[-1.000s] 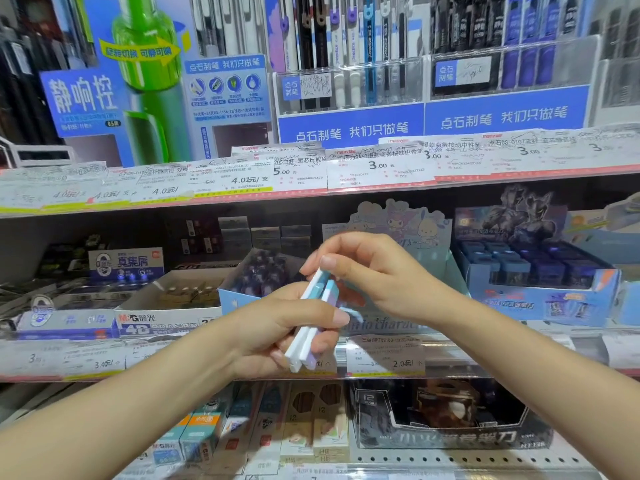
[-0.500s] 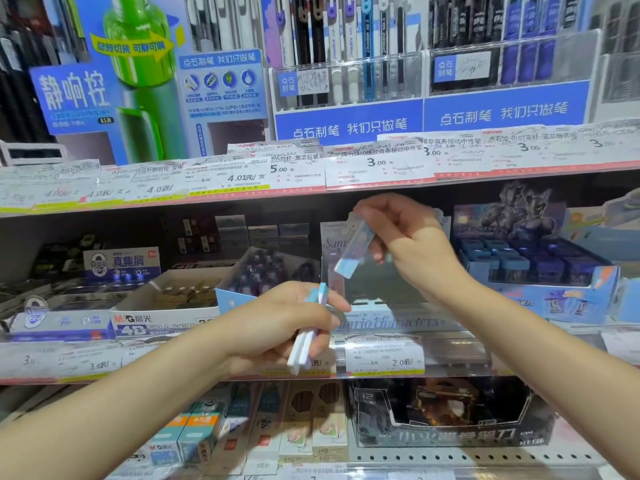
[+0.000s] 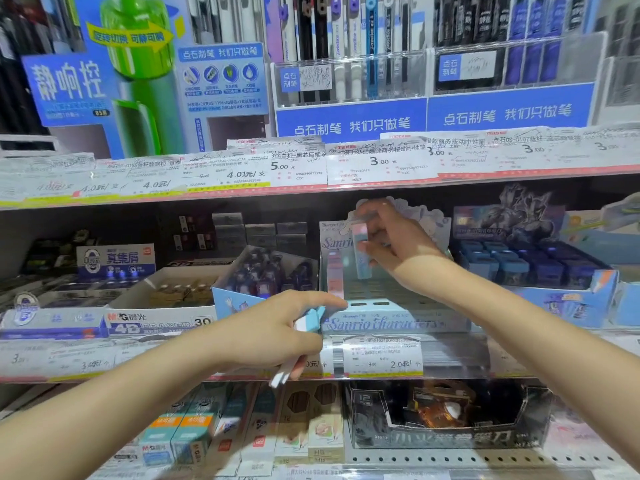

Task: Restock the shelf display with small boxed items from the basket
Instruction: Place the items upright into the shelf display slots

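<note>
right hand (image 3: 391, 244) | slim box (image 3: 362, 251) lowered into display tray (image 3: 398, 323)

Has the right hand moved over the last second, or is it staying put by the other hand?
Yes. The right hand has gone up and away from the left hand, carrying a small box over the Sanrio display tray.

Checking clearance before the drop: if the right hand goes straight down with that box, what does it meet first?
Most likely the slotted floor of the Sanrio display tray. The right hand holds the small box upright above it, beside a pink box already standing there. Depth is unclear through the blur.
</note>
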Tool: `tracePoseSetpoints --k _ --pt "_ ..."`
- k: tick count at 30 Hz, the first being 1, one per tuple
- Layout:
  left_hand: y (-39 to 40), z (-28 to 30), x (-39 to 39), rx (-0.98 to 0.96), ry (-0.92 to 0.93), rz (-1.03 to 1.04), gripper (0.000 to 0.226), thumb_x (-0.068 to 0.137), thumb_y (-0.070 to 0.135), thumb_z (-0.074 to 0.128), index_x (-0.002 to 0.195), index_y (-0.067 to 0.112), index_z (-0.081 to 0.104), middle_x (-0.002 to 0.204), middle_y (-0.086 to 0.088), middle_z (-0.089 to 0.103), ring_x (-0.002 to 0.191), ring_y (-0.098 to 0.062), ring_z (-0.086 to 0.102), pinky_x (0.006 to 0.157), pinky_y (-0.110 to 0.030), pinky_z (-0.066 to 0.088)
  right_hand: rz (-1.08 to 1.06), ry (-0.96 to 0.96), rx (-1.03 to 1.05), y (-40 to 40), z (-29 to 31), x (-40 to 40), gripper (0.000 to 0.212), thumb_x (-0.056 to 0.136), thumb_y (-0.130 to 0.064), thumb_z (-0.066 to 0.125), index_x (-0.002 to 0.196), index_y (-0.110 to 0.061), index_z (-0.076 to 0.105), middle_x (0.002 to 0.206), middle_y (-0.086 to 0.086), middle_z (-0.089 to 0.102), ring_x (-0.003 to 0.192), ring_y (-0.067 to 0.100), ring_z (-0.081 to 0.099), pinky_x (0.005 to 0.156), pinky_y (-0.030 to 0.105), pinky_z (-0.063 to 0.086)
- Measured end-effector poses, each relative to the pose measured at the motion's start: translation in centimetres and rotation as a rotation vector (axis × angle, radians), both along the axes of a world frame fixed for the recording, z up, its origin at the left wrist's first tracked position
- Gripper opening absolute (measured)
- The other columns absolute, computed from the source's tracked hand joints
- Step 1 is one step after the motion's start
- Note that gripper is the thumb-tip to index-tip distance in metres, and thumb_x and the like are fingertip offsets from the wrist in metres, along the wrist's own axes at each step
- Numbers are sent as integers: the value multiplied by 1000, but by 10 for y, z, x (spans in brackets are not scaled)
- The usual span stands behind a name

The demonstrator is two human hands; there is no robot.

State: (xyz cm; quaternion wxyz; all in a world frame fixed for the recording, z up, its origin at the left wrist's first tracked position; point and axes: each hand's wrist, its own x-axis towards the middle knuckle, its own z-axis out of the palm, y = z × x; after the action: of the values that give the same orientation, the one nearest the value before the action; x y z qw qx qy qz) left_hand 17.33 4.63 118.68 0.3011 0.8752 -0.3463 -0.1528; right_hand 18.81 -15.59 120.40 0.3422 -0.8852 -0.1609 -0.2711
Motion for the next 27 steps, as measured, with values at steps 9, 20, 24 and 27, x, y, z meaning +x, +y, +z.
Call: tracePoseSetpoints --k 9,20,24,27 --pt "5 0 4 72 -36 -16 57 86 7 46 108 59 41 122 -27 61 62 -21 63 80 -35 53 37 34 148 3 -11 10 20 85 -4 60 94 -15 47 87 5 53 82 29 66 80 45 57" --pt "7 3 10 82 -28 -34 60 87 5 47 124 52 43 126 -17 61 52 -16 55 65 -34 51 39 12 223 -3 -22 20 30 82 -5 63 74 -30 49 77 -5 58 78 20 60 79 33 53" --pt "11 0 13 98 -22 -36 61 84 11 49 127 54 43 107 -23 69 59 -12 56 64 -25 44 -65 -120 69 -6 -23 15 25 90 -23 53 78 -6 67 84 10 64 81 25 61 78 42 51" --pt "10 1 12 97 -4 -33 63 82 11 47 125 56 42 98 -23 71 54 -10 54 68 -29 48 -118 -154 99 -6 -21 10 42 89 -38 41 83 -11 73 91 11 59 85 26 56 78 42 46"
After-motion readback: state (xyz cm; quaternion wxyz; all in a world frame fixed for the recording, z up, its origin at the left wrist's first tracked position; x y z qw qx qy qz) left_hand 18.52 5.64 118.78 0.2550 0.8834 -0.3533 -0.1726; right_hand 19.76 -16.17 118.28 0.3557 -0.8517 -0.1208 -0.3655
